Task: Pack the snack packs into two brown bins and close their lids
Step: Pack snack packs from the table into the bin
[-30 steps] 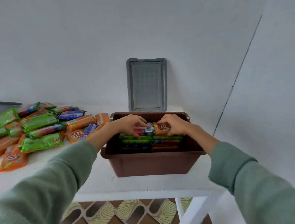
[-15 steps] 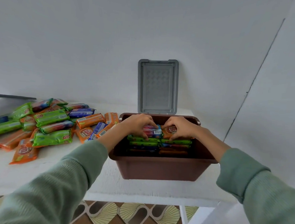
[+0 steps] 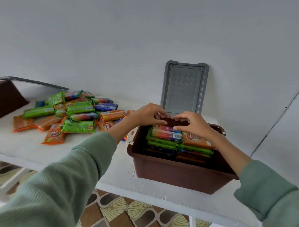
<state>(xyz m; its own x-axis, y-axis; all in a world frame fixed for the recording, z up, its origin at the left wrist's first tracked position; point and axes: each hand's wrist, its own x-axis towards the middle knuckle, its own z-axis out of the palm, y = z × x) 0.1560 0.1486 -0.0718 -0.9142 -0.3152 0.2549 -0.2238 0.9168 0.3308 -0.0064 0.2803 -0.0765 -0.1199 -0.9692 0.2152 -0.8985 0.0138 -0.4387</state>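
Observation:
An open brown bin (image 3: 175,174) stands on the white table (image 3: 119,170) at the right, stacked with snack packs. A multicoloured pack (image 3: 165,133) and an orange pack (image 3: 193,140) lie on top, with green packs (image 3: 163,143) under them. My left hand (image 3: 147,115) hovers over the bin's far left corner with its fingers spread and nothing in it. My right hand (image 3: 195,124) is beside it, fingers apart, its thumb resting on the multicoloured pack. A pile of loose green, orange and blue snack packs (image 3: 76,115) lies on the table to the left.
The bin's grey lid (image 3: 184,87) leans upright against the wall just behind it. A second brown bin (image 3: 3,98) sits at the far left with a grey lid (image 3: 38,82) on top. The table's front edge runs below the bin, above a patterned floor (image 3: 123,213).
Both hands have lifted off the top packs and moved toward the bin's far rim, fingers spreading. The view has swung left, showing the second bin.

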